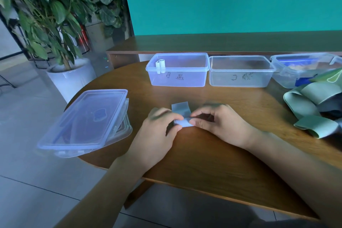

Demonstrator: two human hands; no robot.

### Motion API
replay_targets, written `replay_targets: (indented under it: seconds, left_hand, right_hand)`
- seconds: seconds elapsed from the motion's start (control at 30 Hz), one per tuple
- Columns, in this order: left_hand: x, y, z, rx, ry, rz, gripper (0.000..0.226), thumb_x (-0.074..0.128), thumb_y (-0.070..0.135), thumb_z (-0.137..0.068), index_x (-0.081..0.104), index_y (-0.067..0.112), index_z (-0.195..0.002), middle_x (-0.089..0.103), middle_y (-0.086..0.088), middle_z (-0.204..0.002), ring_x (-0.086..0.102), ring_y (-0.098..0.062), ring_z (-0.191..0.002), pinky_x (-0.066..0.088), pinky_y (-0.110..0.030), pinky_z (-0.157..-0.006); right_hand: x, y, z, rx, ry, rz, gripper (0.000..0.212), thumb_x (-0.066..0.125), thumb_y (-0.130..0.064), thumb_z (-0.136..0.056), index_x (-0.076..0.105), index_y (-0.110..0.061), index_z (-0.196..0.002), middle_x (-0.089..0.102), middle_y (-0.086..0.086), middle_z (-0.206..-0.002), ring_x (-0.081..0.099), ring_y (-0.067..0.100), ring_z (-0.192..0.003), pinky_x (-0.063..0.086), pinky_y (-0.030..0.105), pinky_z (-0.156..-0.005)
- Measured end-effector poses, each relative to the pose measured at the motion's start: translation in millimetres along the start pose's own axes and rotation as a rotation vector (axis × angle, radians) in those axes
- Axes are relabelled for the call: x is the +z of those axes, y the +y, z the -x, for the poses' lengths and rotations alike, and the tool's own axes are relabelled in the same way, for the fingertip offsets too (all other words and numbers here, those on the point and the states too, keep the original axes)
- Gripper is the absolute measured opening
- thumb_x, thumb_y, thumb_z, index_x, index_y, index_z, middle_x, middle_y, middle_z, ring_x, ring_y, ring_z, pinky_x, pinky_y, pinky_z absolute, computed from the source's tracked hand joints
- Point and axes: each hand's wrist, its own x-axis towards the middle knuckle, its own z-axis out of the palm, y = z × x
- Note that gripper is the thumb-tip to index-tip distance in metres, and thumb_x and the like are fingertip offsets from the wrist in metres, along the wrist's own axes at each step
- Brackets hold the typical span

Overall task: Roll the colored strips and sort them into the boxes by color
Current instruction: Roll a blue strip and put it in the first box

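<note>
- Round brown wooden tabletop [212, 163]; both forearms reach in from near edge.
- L hand [157, 131] & R hand [220, 124] meet mid-tabletop on a pale blue-grey strip [182, 114]. Fingers of both curled, pinching its near, partly rolled end; flat free end lies on the wood, pointing away.
- Left edge: stack of clear plastic lids [83, 122], overhanging the rim.
- Right: pile of loose green and grey strips [314, 109].
- Far row: clear plastic box w/ handwritten mark [177, 70], two small white rolls [160, 65] in its left corner; just beside it second clear box [240, 72]; then third clear box [296, 68] w/ blue contents, blurred.
</note>
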Motion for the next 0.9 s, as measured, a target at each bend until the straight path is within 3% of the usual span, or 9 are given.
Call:
replay_targets:
  seconds: [0.2,0.4,0.53,0.6,0.73,0.9]
  left_hand:
    - [2.2,-0.5,-6.2,-0.038,-0.044,-0.014,0.02,0.064,0.034,-0.094,0.066,0.032,-0.114,0.059,0.017,-0.112,0.045,0.0,-0.097,0.032,-0.006,-0.078]
    - [4.5,-0.6,-11.3,-0.093,-0.042,-0.018,0.021,0.058,0.037,-0.098,0.065,0.033,-0.117,0.059,0.017,-0.113,0.044,0.002,-0.099,0.031,-0.015,-0.083]
    - [5.9,0.0,-12.6,-0.09,-0.032,-0.06,0.031,0.052,0.037,-0.101,0.064,0.027,-0.127,0.057,0.01,-0.121,0.045,-0.002,-0.109,0.036,-0.019,-0.089]
    - [6.5,0.1,-13.9,-0.08,-0.028,-0.082,0.033,0.052,0.036,-0.101,0.064,0.023,-0.13,0.055,0.006,-0.124,0.046,-0.007,-0.116,0.04,-0.021,-0.094]
    - [7.4,-0.3,-16.0,-0.071,-0.049,-0.107,0.038,0.055,0.036,-0.1,0.06,0.023,-0.136,0.051,0.006,-0.128,0.044,-0.008,-0.121,0.032,-0.015,-0.094]
    - [6.2,-1.1,-17.8,-0.053,-0.058,-0.051,0.028,0.06,0.034,-0.098,0.063,0.03,-0.125,0.057,0.011,-0.125,0.046,-0.005,-0.116,0.029,-0.01,-0.087]
  right_hand:
    - [4.1,4.3,-3.8,-0.022,0.059,0.049,0.017,0.071,-0.035,-0.093,0.076,-0.023,-0.104,0.064,-0.009,-0.097,0.06,0.007,-0.087,0.045,0.017,-0.078]
    - [6.3,2.8,-4.9,-0.068,0.046,0.029,0.015,0.07,-0.031,-0.095,0.073,-0.024,-0.107,0.063,-0.012,-0.105,0.062,0.009,-0.095,0.05,0.026,-0.085]
    - [4.5,6.0,-6.6,-0.047,0.001,0.075,0.023,0.075,-0.028,-0.091,0.07,-0.026,-0.114,0.061,-0.016,-0.109,0.057,0.002,-0.091,0.044,0.014,-0.08]
    - [5.1,5.9,-8.4,-0.046,-0.008,0.101,0.026,0.074,-0.028,-0.092,0.069,-0.027,-0.117,0.062,-0.015,-0.111,0.055,0.0,-0.091,0.045,0.014,-0.08]
    - [4.2,4.6,-13.0,-0.03,-0.022,0.144,0.028,0.069,-0.031,-0.095,0.068,-0.025,-0.123,0.061,-0.015,-0.114,0.055,0.001,-0.095,0.047,0.02,-0.086]
    - [2.3,2.9,-14.2,-0.047,-0.04,0.161,0.029,0.068,-0.029,-0.096,0.069,-0.02,-0.123,0.061,-0.015,-0.111,0.054,0.0,-0.095,0.045,0.016,-0.086]
